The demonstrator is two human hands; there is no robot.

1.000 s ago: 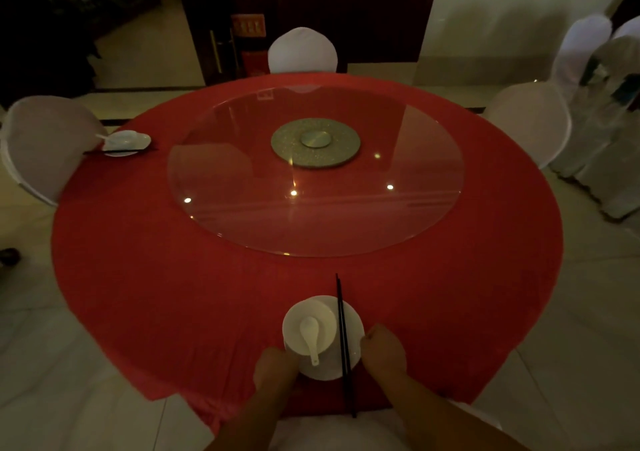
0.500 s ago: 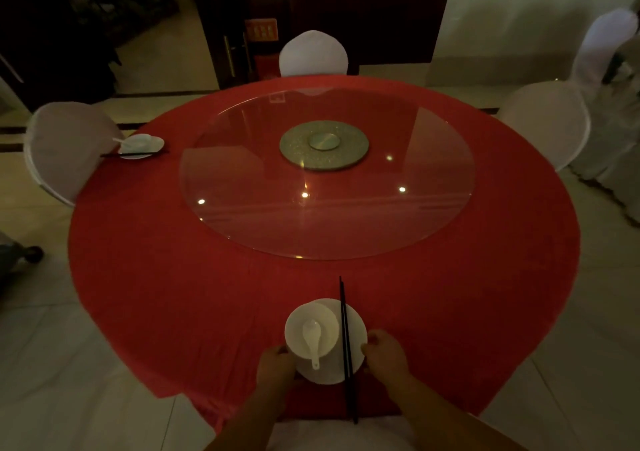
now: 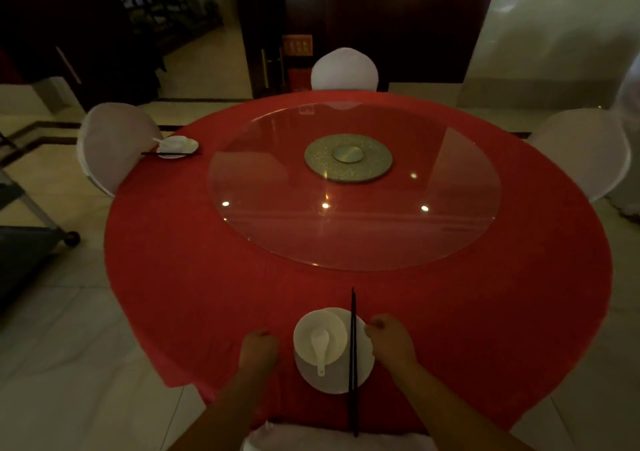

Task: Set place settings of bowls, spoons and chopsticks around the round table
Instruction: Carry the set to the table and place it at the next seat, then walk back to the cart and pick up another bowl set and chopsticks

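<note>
At the near edge of the desk (image 3: 194, 294), bowl (image 3: 320, 329) with spoon (image 3: 320, 346) sat on plate (image 3: 329, 381), chopsticks (image 3: 353, 364) across its right side. Left grip (image 3: 258, 350) curled, empty; right grip (image 3: 391, 343) curled at plate rim, hold unclear. Porcelain likely slick, fragile: take by rim.

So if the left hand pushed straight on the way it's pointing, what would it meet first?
Probably the near rim of the glass turntable, after bare red tablecloth. The left hand points forward and slightly right, seemingly passing just left of the bowl, though depth is unclear.

Dim room, pale tiled floor (image 3: 69, 346), white-covered chairs (image 3: 344, 69)
</note>
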